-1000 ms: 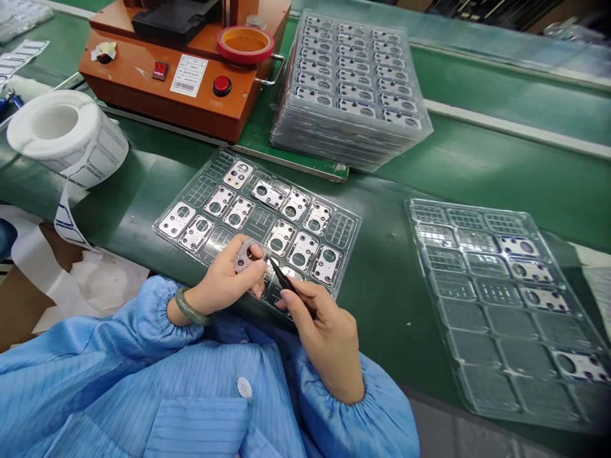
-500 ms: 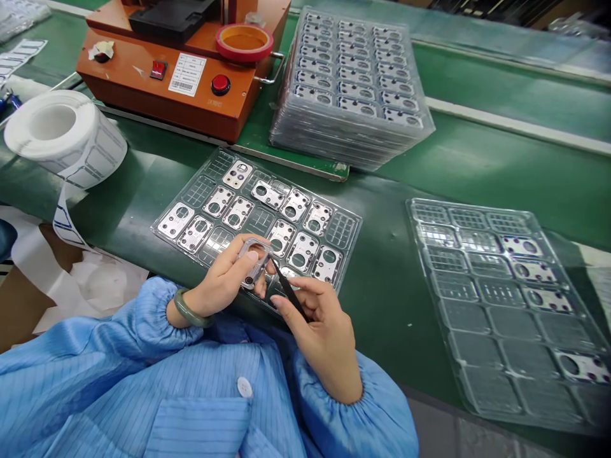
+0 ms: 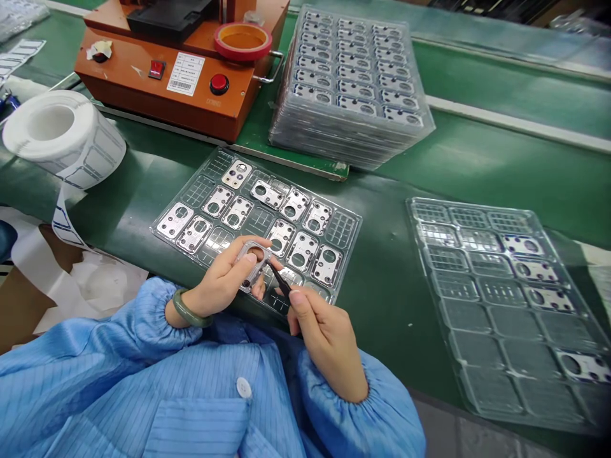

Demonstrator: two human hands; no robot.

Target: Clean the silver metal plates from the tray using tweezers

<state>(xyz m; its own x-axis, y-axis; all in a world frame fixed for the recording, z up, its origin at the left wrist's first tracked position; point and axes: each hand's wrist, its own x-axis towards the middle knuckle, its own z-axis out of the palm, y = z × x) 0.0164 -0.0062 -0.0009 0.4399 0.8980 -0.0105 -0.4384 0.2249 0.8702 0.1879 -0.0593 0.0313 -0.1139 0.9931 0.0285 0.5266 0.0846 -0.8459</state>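
My left hand [image 3: 220,278] grips a small silver-grey plate with a large round hole [image 3: 247,282], thumb on its face and fingers behind it. Black tweezers [image 3: 280,280] are held in my closed right hand [image 3: 329,334]; their tip meets or nearly meets the plate's right edge, and I cannot tell which. Beneath both hands lies a clear plastic tray [image 3: 261,220] with several similar metal plates [image 3: 302,250] in its pockets. Part of the tray's near edge is hidden by my hands.
At right, another clear tray [image 3: 520,322] holds several plates. A tall stack of filled trays [image 3: 353,143] stands behind, beside an orange machine [image 3: 143,95] with red tape [image 3: 243,52] on it. A label roll [image 3: 102,137] stands at left, above a box with white paper [image 3: 107,280].
My right hand has shifted slightly right and down, its fingers closing further around the tweezers. The plate in my left hand has turned a little, its face showing more.
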